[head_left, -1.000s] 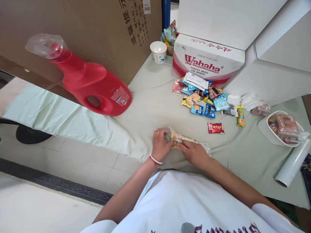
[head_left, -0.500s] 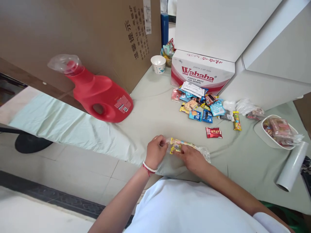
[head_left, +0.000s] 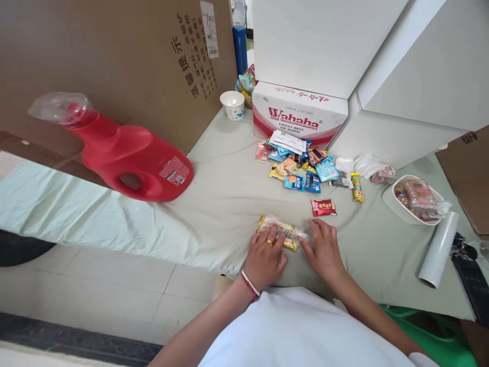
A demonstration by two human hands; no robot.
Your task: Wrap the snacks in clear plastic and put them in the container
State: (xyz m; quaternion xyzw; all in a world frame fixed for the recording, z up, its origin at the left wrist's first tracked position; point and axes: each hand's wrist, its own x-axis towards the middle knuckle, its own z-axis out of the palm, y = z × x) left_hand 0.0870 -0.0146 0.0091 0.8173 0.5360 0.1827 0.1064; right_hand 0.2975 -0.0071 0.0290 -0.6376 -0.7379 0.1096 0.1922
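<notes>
Yellow snack packets point(head_left: 291, 243) lie together under clear plastic wrap near the table's front edge. My left hand point(head_left: 266, 259) rests over the left part of this bundle, fingers stretched out and pressing on the wrap. At the bundle's right end is my right hand point(head_left: 324, 248), its thumb touching the loose plastic and its fingers apart from the thumb. A red snack packet point(head_left: 324, 207) lies just beyond my right hand. Farther back is a pile of mixed snack packets point(head_left: 294, 165), with a single yellow packet point(head_left: 357, 187) on its right side.
A red jug point(head_left: 141, 158) stands at the left before a large cardboard box point(head_left: 126, 61). Behind the pile are a Wahaha carton point(head_left: 300, 112) and a paper cup point(head_left: 233, 106). On the right are a white tub point(head_left: 393, 205) of snacks and a roll of plastic film point(head_left: 439, 250).
My left hand has moved from the bundle's left end onto its top. My right hand has shifted right, off the packets to the plastic's end. The view has turned slightly right.
</notes>
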